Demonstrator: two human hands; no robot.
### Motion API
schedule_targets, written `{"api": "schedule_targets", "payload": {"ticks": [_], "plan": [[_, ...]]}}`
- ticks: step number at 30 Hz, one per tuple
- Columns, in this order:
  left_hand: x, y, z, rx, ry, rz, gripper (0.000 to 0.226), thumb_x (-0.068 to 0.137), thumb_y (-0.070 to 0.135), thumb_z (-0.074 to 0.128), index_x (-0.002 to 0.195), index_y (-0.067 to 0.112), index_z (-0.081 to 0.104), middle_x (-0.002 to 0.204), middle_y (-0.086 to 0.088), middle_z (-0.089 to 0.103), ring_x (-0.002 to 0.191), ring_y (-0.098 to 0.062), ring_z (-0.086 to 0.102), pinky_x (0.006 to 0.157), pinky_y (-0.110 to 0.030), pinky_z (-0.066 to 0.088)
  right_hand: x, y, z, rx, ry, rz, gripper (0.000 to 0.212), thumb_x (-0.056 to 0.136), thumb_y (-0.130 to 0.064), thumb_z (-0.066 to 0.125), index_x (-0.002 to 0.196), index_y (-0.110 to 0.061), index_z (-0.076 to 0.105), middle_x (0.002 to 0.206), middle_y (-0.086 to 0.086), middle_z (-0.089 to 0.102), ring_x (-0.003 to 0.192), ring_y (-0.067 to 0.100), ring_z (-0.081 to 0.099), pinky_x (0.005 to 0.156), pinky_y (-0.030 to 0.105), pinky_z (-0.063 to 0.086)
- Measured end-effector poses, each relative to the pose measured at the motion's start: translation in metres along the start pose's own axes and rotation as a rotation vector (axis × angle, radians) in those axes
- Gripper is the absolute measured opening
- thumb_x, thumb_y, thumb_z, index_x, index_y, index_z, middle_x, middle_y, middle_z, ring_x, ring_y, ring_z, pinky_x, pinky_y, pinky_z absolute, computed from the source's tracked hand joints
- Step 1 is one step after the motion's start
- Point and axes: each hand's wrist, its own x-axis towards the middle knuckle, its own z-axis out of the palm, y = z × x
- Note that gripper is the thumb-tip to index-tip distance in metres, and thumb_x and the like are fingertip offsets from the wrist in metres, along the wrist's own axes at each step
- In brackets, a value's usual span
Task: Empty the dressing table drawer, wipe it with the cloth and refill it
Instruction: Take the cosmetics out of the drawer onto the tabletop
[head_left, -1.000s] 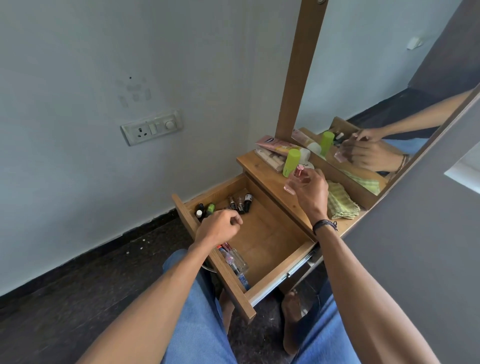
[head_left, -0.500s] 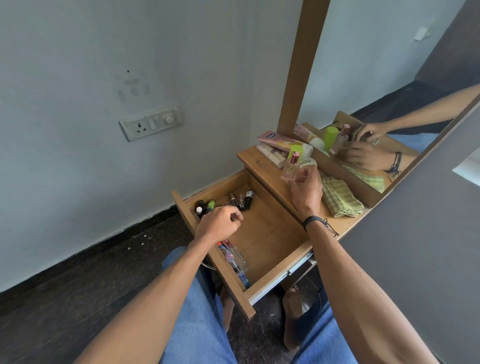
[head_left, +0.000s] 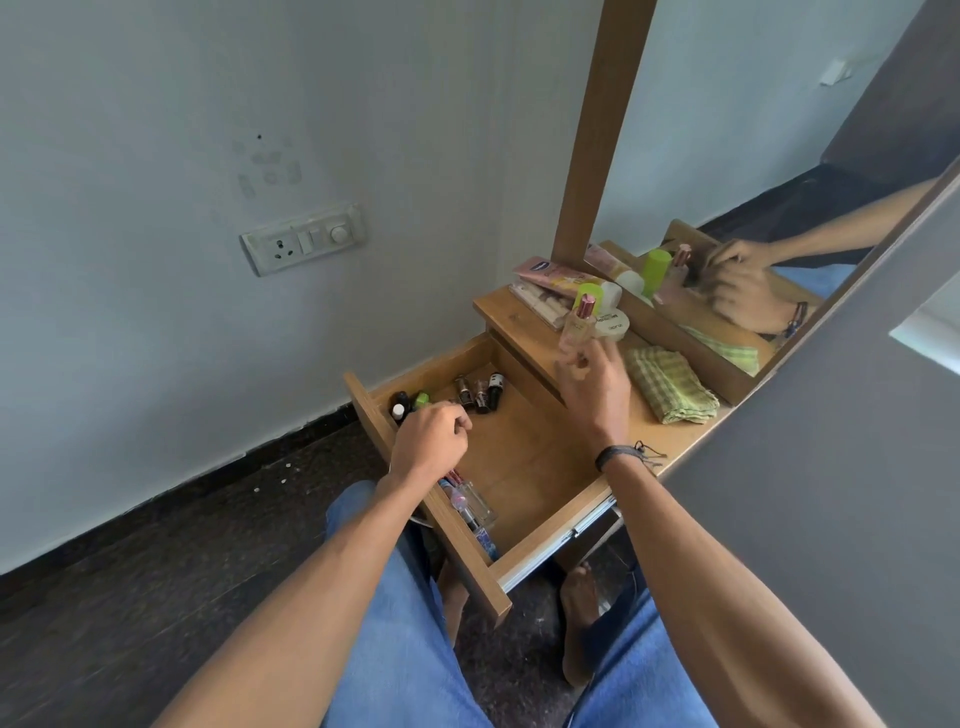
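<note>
The open light-brown drawer (head_left: 524, 457) was smooth, matt wood. The folded green checked cloth (head_left: 670, 387) looked coarsely woven. The small clear perfume bottle (head_left: 577, 325) was glossy.

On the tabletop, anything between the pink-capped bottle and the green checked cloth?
Head view: a round white jar stands right beside the pink-capped bottle, then a sliver of bare wood before the green checked cloth.

drawer (head_left: 524, 462): wooden, pulled open | cloth (head_left: 670, 389): green checked, folded, outside drawer
</note>
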Motion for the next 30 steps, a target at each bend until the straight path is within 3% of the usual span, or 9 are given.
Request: {"api": "schedule_targets", "payload": {"ticks": [2,4,6,9,13,17,24,27,30], "plan": [[-0.001,-0.003,0.001,-0.025,0.061,-0.028,0.022,0.094,0.007,0.059,0.095,0.02,0.076,0.111,0.006,0.071,0.094,-0.014,0.066,0.067,-0.022,0.046,-0.034,-0.012,0.004,-0.03,-0.148,-0.163,0.017,0.091,-0.024,0.074,0.086,-0.015,0.059,0.099,-0.001,0.059,0.079,0.013,0.056,0.067,0.025,0.049],[-0.001,-0.003,0.001,-0.057,0.076,-0.081,0.022,0.095,0.006,0.058,0.092,0.02,0.074,0.109,0.006,0.068,0.095,-0.017,0.065,0.069,-0.027,0.045,-0.067,-0.023,0.01,-0.062,-0.443,-0.18,0.018,0.091,-0.033,0.074,0.089,-0.019,0.063,0.097,-0.008,0.057,0.077,0.008,0.057,0.068,0.022,0.05],[0.002,-0.003,0.003,-0.04,0.054,-0.093,0.026,0.095,0.004,0.054,0.093,0.021,0.073,0.11,0.007,0.066,0.094,-0.018,0.065,0.067,-0.029,0.042,-0.09,-0.029,0.016,-0.097,-0.724,-0.116,0.017,0.091,-0.038,0.073,0.095,-0.022,0.069,0.099,-0.009,0.061,0.08,0.005,0.06,0.074,0.027,0.057],[0.004,-0.002,0.006,0.009,0.033,-0.09,0.029,0.093,0.004,0.053,0.099,0.024,0.073,0.114,0.007,0.066,0.096,-0.019,0.065,0.067,-0.03,0.043,-0.103,-0.033,0.019,-0.092,-0.909,-0.081,0.019,0.091,-0.038,0.073,0.103,-0.023,0.074,0.1,-0.007,0.067,0.085,0.009,0.063,0.081,0.037,0.058],[0.001,-0.004,0.008,0.107,0.03,-0.08,0.024,0.094,0.009,0.056,0.101,0.024,0.074,0.112,0.007,0.071,0.093,-0.016,0.067,0.065,-0.028,0.043,-0.106,-0.034,0.02,-0.173,-1.181,-0.07,0.038,0.086,-0.026,0.075,0.123,-0.03,0.069,0.11,-0.001,0.064,0.095,0.02,0.063,0.084,0.04,0.056],[0.0,-0.001,0.011,0.217,-0.06,-0.047,0.02,0.093,0.015,0.057,0.097,0.024,0.074,0.102,0.005,0.072,0.088,-0.016,0.063,0.07,-0.03,0.041,-0.111,-0.035,0.023,-0.273,-1.226,-0.076,0.039,0.082,-0.016,0.07,0.12,-0.024,0.067,0.11,0.004,0.064,0.096,0.026,0.064,0.085,0.043,0.058],[0.003,0.0,0.017,0.426,-0.201,-0.055,0.019,0.089,0.019,0.053,0.098,0.017,0.07,0.111,-0.005,0.068,0.111,-0.025,0.055,0.09,-0.042,0.041,-0.115,-0.033,0.024,-0.261,-1.158,-0.009,0.03,0.08,-0.017,0.073,0.11,-0.02,0.071,0.108,0.002,0.066,0.095,0.023,0.064,0.085,0.039,0.058],[0.003,0.001,0.019,0.502,-0.244,-0.022,0.02,0.089,0.02,0.051,0.099,0.016,0.068,0.113,-0.008,0.069,0.118,-0.028,0.05,0.093,-0.045,0.036,-0.112,-0.03,0.023,-0.192,-1.095,0.052,0.03,0.08,-0.025,0.078,0.109,-0.022,0.07,0.105,-0.001,0.067,0.093,0.021,0.064,0.082,0.038,0.056],[0.003,-0.001,0.02,0.524,-0.278,0.008,0.023,0.089,0.02,0.052,0.103,0.02,0.07,0.116,-0.007,0.07,0.121,-0.027,0.048,0.094,-0.045,0.035,-0.11,-0.028,0.025,-0.105,-1.007,0.162,0.038,0.081,-0.049,0.079,0.106,-0.025,0.066,0.1,-0.002,0.067,0.089,0.019,0.064,0.075,0.035,0.053]]}}
